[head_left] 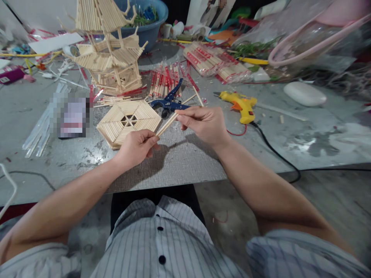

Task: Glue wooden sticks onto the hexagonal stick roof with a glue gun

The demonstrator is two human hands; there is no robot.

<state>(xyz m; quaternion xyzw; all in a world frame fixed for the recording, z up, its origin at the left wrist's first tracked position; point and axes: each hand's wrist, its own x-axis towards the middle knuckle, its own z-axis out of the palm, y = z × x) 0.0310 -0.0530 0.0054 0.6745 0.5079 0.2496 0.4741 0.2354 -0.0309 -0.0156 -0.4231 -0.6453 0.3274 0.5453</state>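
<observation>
While the left hand [138,148] pinches the sticks [167,124] at one end and the right hand [206,123] at the other, apparently for steadiness, they sit near the panel [114,122], the cutter [171,104] seemingly placed within reach.

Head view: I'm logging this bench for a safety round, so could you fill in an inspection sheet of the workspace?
Surface: grey table, marked with dark patches.
Job's things: thin wooden sticks in hand; hexagonal stick panel on the table; blue cutter beyond the hands; yellow glue gun lying to the right.
Clutter: wrapped stick bundles and clear rods.
Hands: left hand and right hand both pinch the sticks.
Cables: black cable from the glue gun, looping past the table's front edge; white cable at far left.
Surroundings: stick pagoda and blue basin at the back.
</observation>
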